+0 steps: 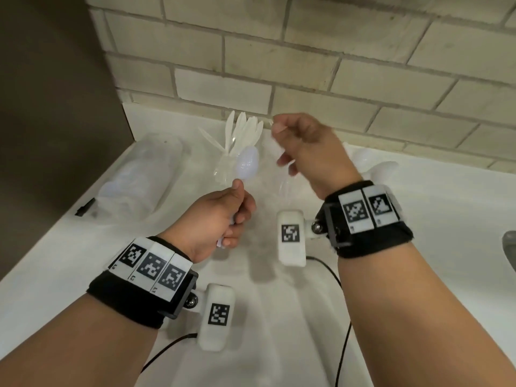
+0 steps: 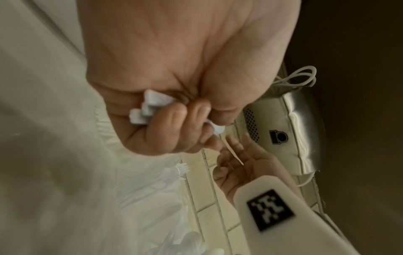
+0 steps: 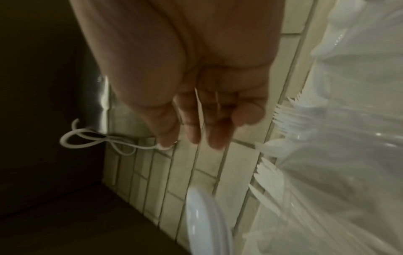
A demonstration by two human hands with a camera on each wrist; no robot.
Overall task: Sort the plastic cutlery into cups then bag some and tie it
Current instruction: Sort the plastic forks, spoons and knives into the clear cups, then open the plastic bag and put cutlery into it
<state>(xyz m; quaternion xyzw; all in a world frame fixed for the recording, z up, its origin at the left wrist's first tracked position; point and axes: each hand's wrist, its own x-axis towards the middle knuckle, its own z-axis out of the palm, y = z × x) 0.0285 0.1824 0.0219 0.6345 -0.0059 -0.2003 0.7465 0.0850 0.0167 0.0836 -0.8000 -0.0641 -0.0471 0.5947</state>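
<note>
Fingers of the left hand curl round a bunch of spoons, held above the counter. Right hand pinches one thin, blurred piece — which kind, I cannot tell. Knives already stand in a cup by the wall, so sorting looks partly done — bagging and tying remain.

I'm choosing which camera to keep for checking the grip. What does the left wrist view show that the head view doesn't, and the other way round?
Only the left wrist view shows the butt ends of several white handles bunched in the left hand, plus a metal wall unit. Only the head view shows a spoon bowl sticking up from that fist, the clear cup of cutlery behind it, and the white counter. Both show the right hand pinching a thin pale strip.
</note>
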